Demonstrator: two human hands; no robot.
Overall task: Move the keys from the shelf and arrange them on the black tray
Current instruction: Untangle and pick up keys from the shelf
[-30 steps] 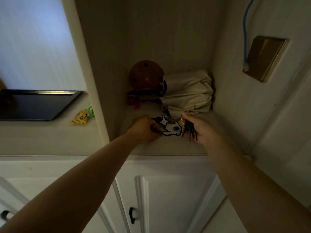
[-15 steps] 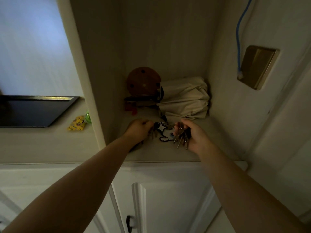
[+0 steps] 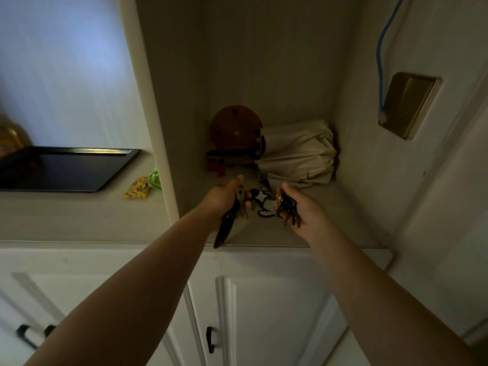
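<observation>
Left hand [image 3: 224, 198] closed on keys [image 3: 241, 204] with a dark strap [image 3: 224, 228] hung below, right hand [image 3: 303, 210] clenched on a key bunch [image 3: 287, 207], black-and-white charm [image 3: 261, 199] held between them above the shelf [image 3: 330, 220], black tray [image 3: 63, 169] well apart, leftward.

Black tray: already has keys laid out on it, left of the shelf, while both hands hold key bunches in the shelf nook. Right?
Not quite. In the head view the black tray shows no keys on it. The rest stands: it sits left of the shelf, and the left hand and right hand each hold keys there.
</observation>
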